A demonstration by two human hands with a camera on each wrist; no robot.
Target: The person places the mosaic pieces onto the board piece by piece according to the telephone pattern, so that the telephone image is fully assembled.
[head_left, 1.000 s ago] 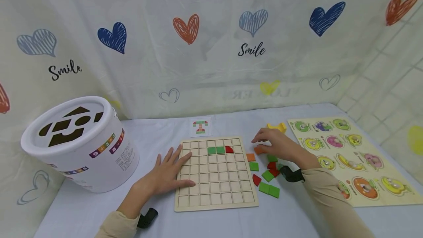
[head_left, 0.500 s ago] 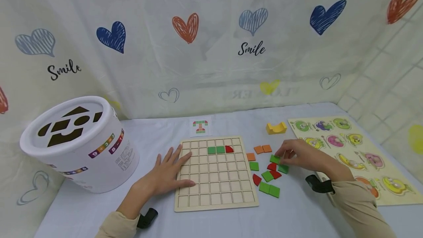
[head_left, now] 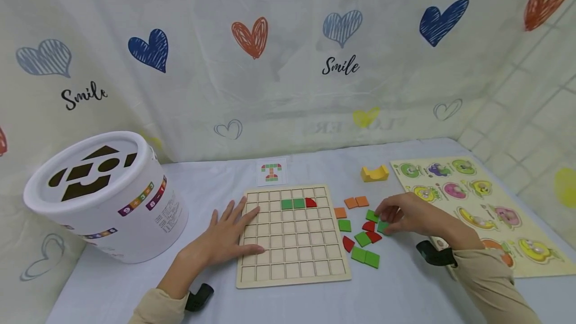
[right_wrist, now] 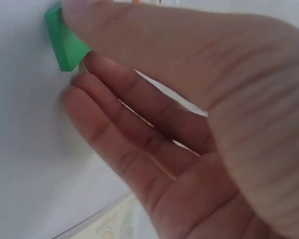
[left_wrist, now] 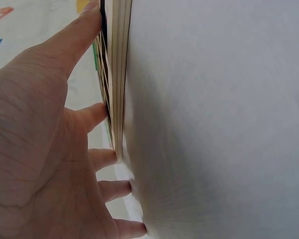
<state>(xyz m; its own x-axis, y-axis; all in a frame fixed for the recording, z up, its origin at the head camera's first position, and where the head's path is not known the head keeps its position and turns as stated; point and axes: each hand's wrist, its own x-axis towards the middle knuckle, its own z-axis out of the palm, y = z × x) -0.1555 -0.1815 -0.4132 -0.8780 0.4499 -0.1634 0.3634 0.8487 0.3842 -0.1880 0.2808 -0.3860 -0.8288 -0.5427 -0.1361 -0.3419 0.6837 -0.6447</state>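
Note:
My left hand [head_left: 222, 241] lies with fingers spread on the left edge of a wooden grid board [head_left: 292, 276]. In the left wrist view its thumb [left_wrist: 72, 40] and fingers rest along the board's edge. Two green square tiles [head_left: 293, 204] and a red quarter-round tile [head_left: 311, 203] sit in one upper row of the board. To the right of the board, my right hand [head_left: 411, 216] pinches a green tile [right_wrist: 72, 42] at the edge of the loose pieces. The thumb is on that tile; the index fingertip is hidden behind it. The other fingers are bent.
Several loose green [head_left: 362, 238], red [head_left: 348, 244] and orange tiles [head_left: 350, 203] lie right of the board. A pattern card [head_left: 272, 171] lies behind it. A yellow arch block [head_left: 375, 174], a fruit puzzle board [head_left: 398, 168] and a white bucket [head_left: 135, 234] stand around.
My right hand has moved right and toward me, from the orange tiles to the green tile, and its thumb now touches that tile. My left hand has stayed on the board.

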